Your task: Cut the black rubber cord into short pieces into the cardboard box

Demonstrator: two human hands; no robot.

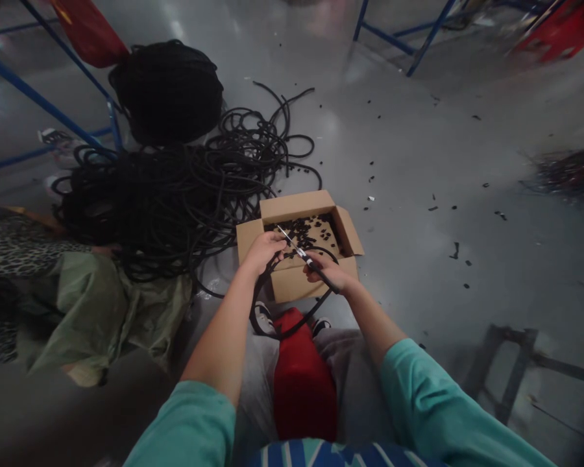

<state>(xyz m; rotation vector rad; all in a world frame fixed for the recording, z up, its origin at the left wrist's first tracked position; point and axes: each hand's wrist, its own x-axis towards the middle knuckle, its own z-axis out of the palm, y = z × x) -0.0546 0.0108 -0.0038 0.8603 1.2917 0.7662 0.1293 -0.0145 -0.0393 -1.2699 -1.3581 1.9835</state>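
Head view: both hands at work over a box [296,284], flaps folded out, on the floor just ahead of the wearer's shoes. Right hand [328,271] has fingers wrapped round the black handle of a cutter [309,262], scissors or snips by the look of it, blades angled up and away toward the left fingertips. Left hand [267,250] pinches black cord [300,325] between thumb and fingers, near the blades. Cord hangs from there in a loose loop in front of the box, over the red thing between the legs, then rises past the right hand. Can't tell whether the blades touch the cord; too small and dark.

Box has lots of short black bits [304,230] spread on its bottom. More scraps [455,250] on the floor to the right.

Step in hand, my read: trimming cord, piece by piece, with the box catching offcuts. Supply side: tangled pile [175,194] left of the box, big coil [168,91] behind it. Co-worker [82,305] in green trousers beside the pile.

Next move calls for: steady left pinch, cord held firm across the blades, left fingertips clear of the edge, cut kept above the box. Watch the slack loop; could drag or twist the cord off line.
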